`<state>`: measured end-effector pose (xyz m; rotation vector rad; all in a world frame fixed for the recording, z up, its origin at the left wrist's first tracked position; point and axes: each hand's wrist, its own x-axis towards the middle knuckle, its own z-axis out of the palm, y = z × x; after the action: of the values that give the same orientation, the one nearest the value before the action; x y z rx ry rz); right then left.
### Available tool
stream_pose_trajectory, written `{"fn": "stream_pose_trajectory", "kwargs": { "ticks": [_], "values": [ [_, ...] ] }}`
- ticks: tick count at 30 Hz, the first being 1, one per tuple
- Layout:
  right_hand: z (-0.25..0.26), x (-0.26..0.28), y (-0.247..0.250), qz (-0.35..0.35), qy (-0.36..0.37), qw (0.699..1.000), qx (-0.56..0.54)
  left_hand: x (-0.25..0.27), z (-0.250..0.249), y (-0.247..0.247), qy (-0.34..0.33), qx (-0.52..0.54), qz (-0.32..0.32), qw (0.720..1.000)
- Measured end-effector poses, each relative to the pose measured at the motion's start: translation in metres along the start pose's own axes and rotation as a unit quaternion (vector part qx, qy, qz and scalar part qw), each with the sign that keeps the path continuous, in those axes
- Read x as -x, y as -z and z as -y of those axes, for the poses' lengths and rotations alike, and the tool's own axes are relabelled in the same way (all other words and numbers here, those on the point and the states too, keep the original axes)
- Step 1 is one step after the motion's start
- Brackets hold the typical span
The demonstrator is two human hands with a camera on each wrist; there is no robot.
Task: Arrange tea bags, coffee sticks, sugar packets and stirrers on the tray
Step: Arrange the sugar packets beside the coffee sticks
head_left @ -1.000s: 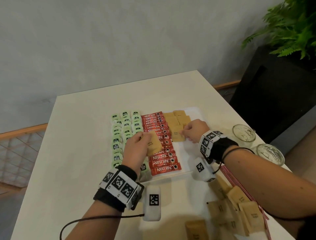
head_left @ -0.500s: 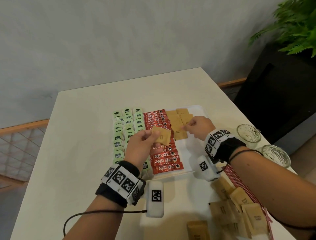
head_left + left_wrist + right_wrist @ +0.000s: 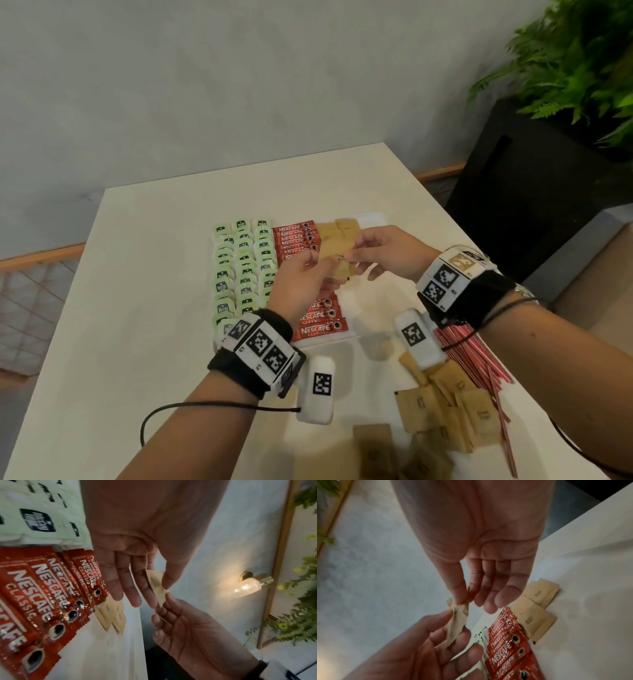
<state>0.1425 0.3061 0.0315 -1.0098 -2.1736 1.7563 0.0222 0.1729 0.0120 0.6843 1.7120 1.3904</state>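
A white tray [image 3: 376, 218] holds rows of green tea bags [image 3: 244, 270], red coffee sticks [image 3: 318, 320] and brown sugar packets [image 3: 344, 229]. Above the coffee sticks both hands meet on one brown sugar packet [image 3: 157, 585]. My left hand [image 3: 329, 270] pinches one end between thumb and forefinger. My right hand [image 3: 352, 255] pinches the other end [image 3: 458, 608]. The remaining fingers of both hands are stretched out. Loose sugar packets [image 3: 445, 411] and red stirrers [image 3: 479, 359] lie on the table at the near right.
A black planter [image 3: 531, 192] with a green plant [image 3: 582, 61] stands right of the table. The table's right edge runs close to the stirrers. Bare tabletop [image 3: 144, 308] lies left of the tray and behind it.
My left hand carried the sugar packet rightwards and up. My right hand left the sugar row on the tray and took hold of the packet's other end.
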Motion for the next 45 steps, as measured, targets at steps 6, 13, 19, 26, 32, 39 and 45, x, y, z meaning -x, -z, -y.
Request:
{"fn": "stream_pose_trajectory", "kwargs": {
  "ticks": [6, 13, 19, 26, 32, 39, 45],
  "values": [
    [0.008, -0.006, 0.016, -0.080, 0.032, 0.995, -0.050, -0.013, -0.020, -0.011, -0.038, -0.029, -0.005, 0.999],
    [-0.033, -0.039, 0.034, -0.166, -0.064, 0.976, 0.123, -0.026, -0.012, 0.011, -0.039, -0.130, -0.089, 0.987],
    [-0.067, -0.058, 0.028, -0.156, -0.112, 0.953, 0.236, -0.027, 0.006, 0.015, -0.024, -0.140, -0.063, 0.988],
    [-0.071, -0.070, 0.031, -0.148, -0.141, 0.940, 0.273, -0.019, 0.013, 0.023, -0.021, -0.138, -0.044, 0.989],
    [-0.055, -0.034, 0.029, -0.177, -0.103, 0.958, 0.203, 0.010, 0.004, 0.019, -0.048, -0.169, -0.010, 0.984],
    [-0.056, 0.082, 0.009, -0.115, -0.019, 0.988, 0.105, 0.048, 0.034, -0.005, -0.064, -0.308, 0.114, 0.942],
    [-0.087, 0.146, -0.010, -0.050, -0.012, 0.980, 0.192, 0.082, 0.062, -0.023, -0.023, -0.420, 0.226, 0.878]
  ]
}}
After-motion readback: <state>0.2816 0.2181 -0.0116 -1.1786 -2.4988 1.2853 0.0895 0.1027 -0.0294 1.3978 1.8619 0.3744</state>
